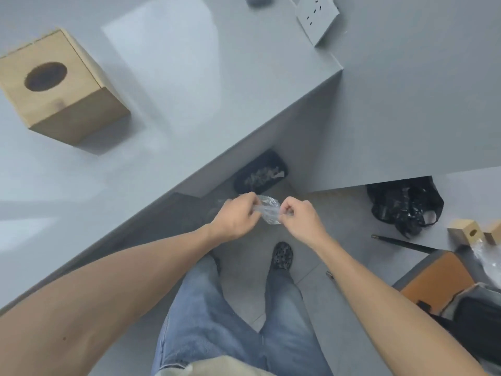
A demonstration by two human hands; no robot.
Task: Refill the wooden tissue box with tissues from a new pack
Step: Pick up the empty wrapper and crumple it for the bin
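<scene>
The wooden tissue box [58, 86] stands on the grey table [176, 109] at the upper left, its round dark hole facing up with no tissue showing. Off the table's edge and over the floor, my left hand [234, 217] and my right hand [301, 217] both pinch a crumpled piece of clear plastic wrapper [269, 210], which is stretched between them. No tissue pack is in view.
A black bin [260, 172] with scraps sits under the table edge, just beyond my hands. A black plastic bag [406, 204] lies on the floor at right. Small wooden boxes [469, 233], an orange seat [436, 280] and a wall socket [317, 14] are also in view.
</scene>
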